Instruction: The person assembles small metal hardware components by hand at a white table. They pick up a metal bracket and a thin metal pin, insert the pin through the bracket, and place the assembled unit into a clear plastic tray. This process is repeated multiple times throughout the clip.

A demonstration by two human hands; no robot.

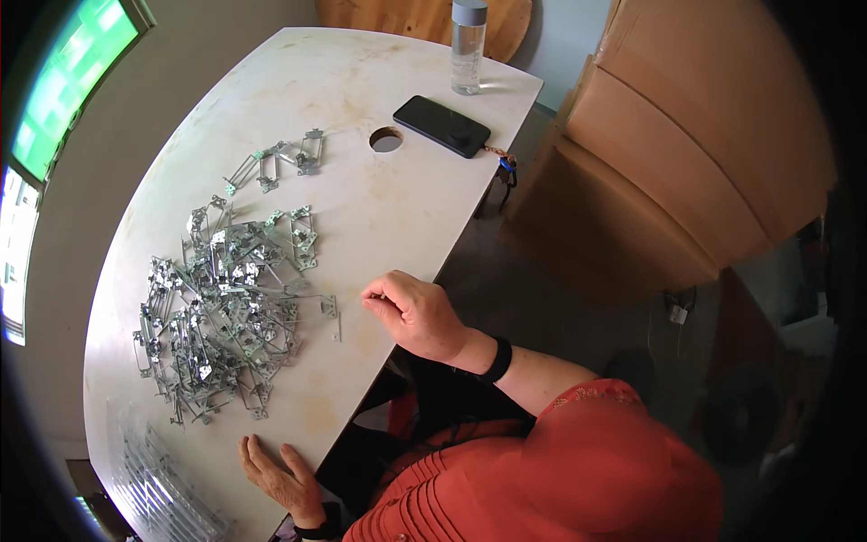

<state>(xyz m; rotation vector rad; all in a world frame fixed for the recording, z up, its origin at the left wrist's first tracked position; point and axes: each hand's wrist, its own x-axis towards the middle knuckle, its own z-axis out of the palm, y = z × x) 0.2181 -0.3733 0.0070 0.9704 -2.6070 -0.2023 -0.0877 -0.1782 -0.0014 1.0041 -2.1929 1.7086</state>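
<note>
My right hand (417, 316) is held over the table's edge, its thumb and fingers drawn together in a pinch. Whatever is between the fingertips, if anything, is too small to make out. My left hand (285, 479) rests on the tabletop at the lower edge, fingers spread and holding nothing. A tangled pile of small metal wire brackets (230, 312) with flat plates lies to the left of my right hand. One bracket (329, 309) juts from the pile's right side, nearest that hand. A few separate brackets (269, 168) lie farther up the table.
On the white table (352, 226), a black phone (442, 126) with a cord lies beside a round hole (386, 139). A clear bottle (468, 50) stands at the far corner. Clear plastic trays (163, 483) sit at the lower left. Large cardboard boxes (650, 163) stand right of the table.
</note>
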